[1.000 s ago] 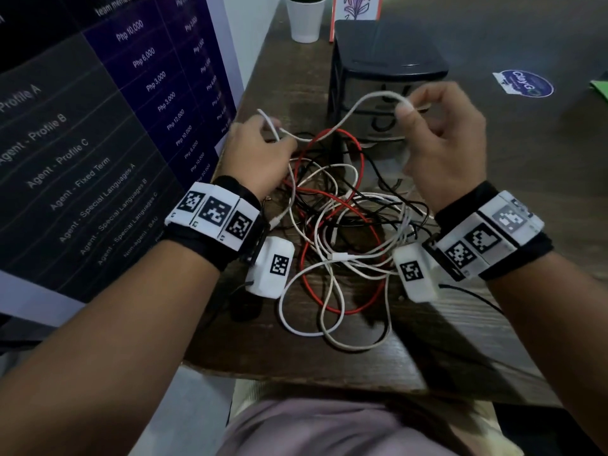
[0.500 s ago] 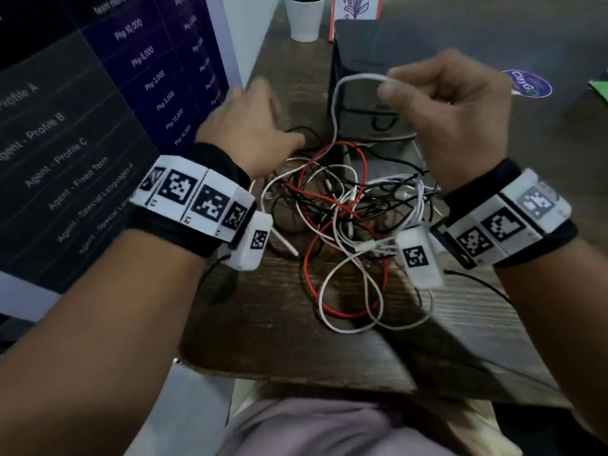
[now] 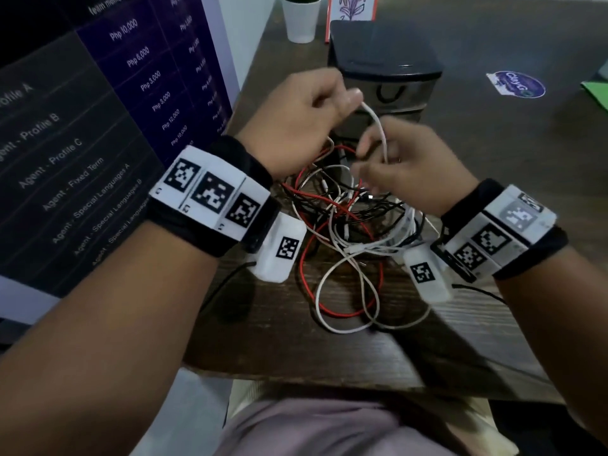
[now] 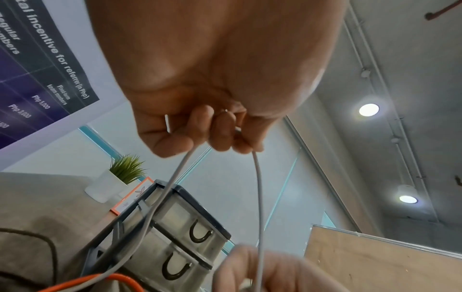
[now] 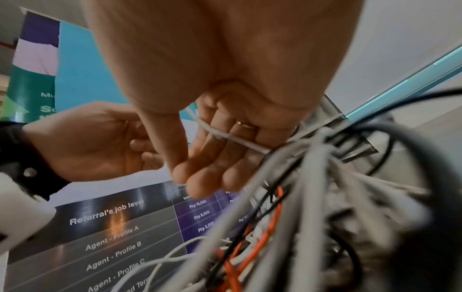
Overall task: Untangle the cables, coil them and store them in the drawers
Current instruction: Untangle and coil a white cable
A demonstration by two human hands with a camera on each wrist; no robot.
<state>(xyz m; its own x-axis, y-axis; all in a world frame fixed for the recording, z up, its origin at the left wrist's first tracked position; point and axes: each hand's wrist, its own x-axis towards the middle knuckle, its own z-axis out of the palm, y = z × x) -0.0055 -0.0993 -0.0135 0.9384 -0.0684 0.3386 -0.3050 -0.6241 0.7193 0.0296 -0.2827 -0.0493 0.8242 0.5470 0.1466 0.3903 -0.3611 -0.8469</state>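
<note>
Two hands work one white cable [image 3: 378,126] above the tangled cables [image 3: 345,232] on the worktop [image 3: 493,324], just before the drawers [image 3: 388,93]. The left hand [image 3: 302,123] pinches a raised bend of it, likely keeping that strand clear of the knot; the right hand [image 3: 408,169], fingers loosely curled, has the cable running across them. Half a second ago the right hand held the loop high while the left reached lower; now the left holds it.

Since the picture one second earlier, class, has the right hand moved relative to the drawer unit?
Yes. The right hand has dropped from in front of the drawer unit toward the cable tangle, below the left hand.
</note>
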